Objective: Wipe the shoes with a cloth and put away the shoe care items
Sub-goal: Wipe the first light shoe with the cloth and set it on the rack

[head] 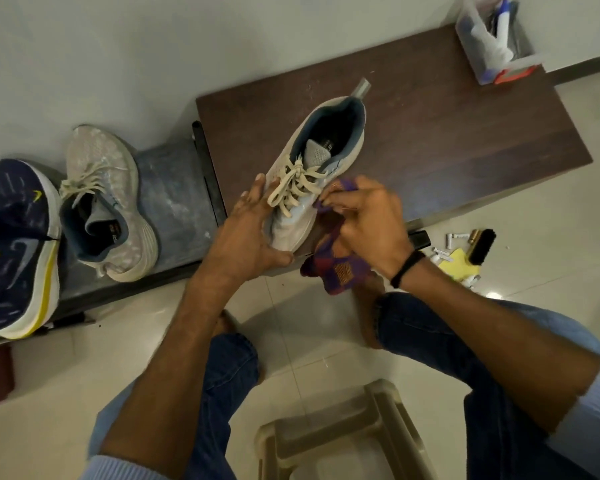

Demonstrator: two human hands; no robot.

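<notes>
1. Grey shoe (321, 161): stands on the brown table (465, 133), opening up and laces tied. The toe is at the near left corner and the heel points to the far edge. The long axis runs away from the person and leans slightly right.
2. Cloth (336, 268): purple, patterned. The upper part is bunched against the shoe's right side just below the laces. The rest hangs off the table's near edge.
3. Right hand (368, 220): fingers curled, pinching the cloth and pressing it to the shoe's right side.
4. Left hand (253, 233): holds the toe from the left, fingers spread along the upper and thumb hooked round the toe end. Judged to be steadying the shoe.
5. Governing relation: the shoe lies between the hands, with the right hand at mid-length. A wiping stroke would likely follow the long axis, away toward the heel or back toward the toe.
6. Second grey shoe (111, 202) and navy shoe (14, 244): side by side on a lower shelf (174, 188) left of the table, well apart from both hands. Whether they have been wiped cannot be told.
7. Clear box (496, 43): at the table's far right corner, with bottles inside.
8. Brush (482, 242), yellow pad (461, 265) and small white tubes: on the floor off the table's near edge, to the right. Judged not yet put away.
9. Plastic stool (343, 434): on the floor between the person's knees.
</notes>
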